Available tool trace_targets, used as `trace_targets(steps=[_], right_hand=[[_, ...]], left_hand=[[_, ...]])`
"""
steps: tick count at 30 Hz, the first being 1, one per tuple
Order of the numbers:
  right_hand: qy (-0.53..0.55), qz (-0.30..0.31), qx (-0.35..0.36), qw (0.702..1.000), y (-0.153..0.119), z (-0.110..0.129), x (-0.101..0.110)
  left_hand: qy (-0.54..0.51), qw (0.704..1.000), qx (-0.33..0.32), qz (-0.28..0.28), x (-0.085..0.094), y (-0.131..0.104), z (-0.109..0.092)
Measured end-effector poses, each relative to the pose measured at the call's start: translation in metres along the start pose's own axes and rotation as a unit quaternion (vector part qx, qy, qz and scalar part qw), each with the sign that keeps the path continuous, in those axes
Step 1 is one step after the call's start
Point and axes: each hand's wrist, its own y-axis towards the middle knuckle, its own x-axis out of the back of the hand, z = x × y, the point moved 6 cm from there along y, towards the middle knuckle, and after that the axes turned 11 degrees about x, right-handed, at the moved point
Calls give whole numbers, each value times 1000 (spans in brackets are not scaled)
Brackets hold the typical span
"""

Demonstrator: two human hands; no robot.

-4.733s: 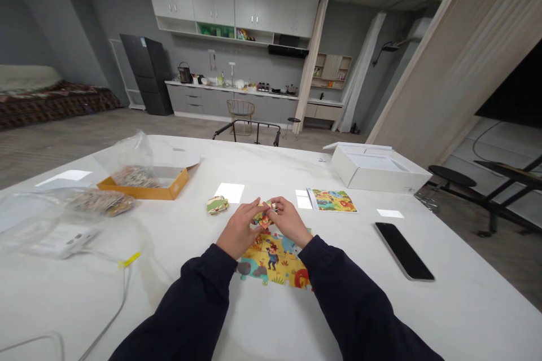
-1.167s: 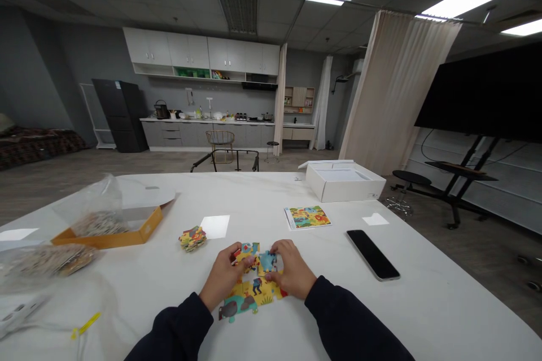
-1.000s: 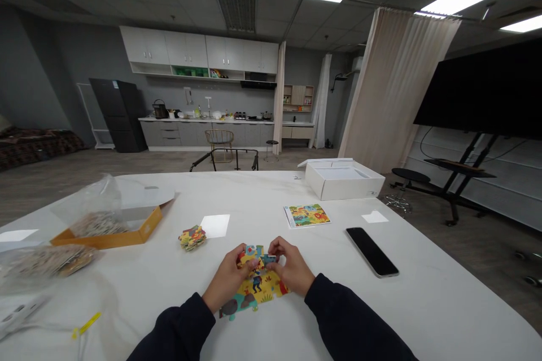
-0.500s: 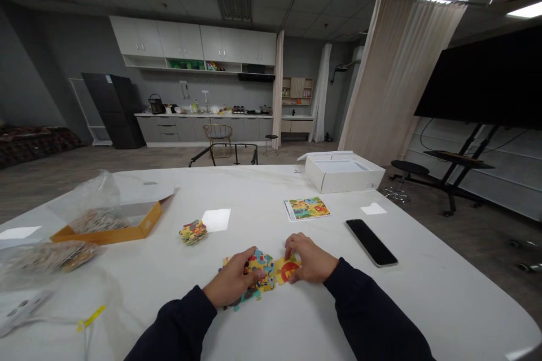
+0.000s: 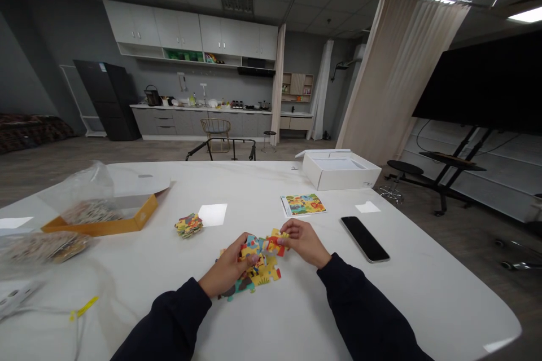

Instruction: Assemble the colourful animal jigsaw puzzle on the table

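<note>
Right hand (image 5: 304, 241) — lion puzzle piece (image 5: 276, 243), left hand (image 5: 229, 264) — stacked pieces (image 5: 250, 248)

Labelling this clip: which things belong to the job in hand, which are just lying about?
In the job:
puzzle pieces in left hand
puzzle section in right hand
joined pieces beneath
loose stack
picture sheet, probably

Lying about:
phone
white box
power strip

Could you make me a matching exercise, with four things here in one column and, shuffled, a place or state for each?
Things
1. phone
2. white box
3. orange box
4. right hand

Places and states
A. has a clear bag in it
B. holds a red-and-yellow puzzle piece
C. lies flat, screen dark
D. stands just beyond the picture card

Pairs: 1-C, 2-D, 3-A, 4-B
</note>
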Motion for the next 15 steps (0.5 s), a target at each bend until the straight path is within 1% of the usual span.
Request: trace_targets(steps=[3, 5, 6, 8, 10, 14, 15], right_hand=[[64, 6, 37, 997, -6, 2, -26], [97, -10, 68, 993, -9, 4, -33], [104, -16, 72, 992, -10, 3, -34], [96, -23, 59, 993, -10, -2, -33], [71, -32, 39, 996, -8, -10, -29], [21, -93, 24, 995, -4, -20, -18], [18, -95, 23, 995, -4, -20, -19]], left_hand=[[-73, 997, -28, -11, 3, 1, -5], [-112, 993, -35, -18, 6, 1, -8], [-120, 992, -35, -25, 7, 1, -9], [-121, 991, -35, -37, 11, 1, -11], [-116, 992, -35, -36, 12, 2, -10], [-125, 990, -51, -36, 14, 3, -9], [-128, 990, -56, -34, 13, 3, -9]])
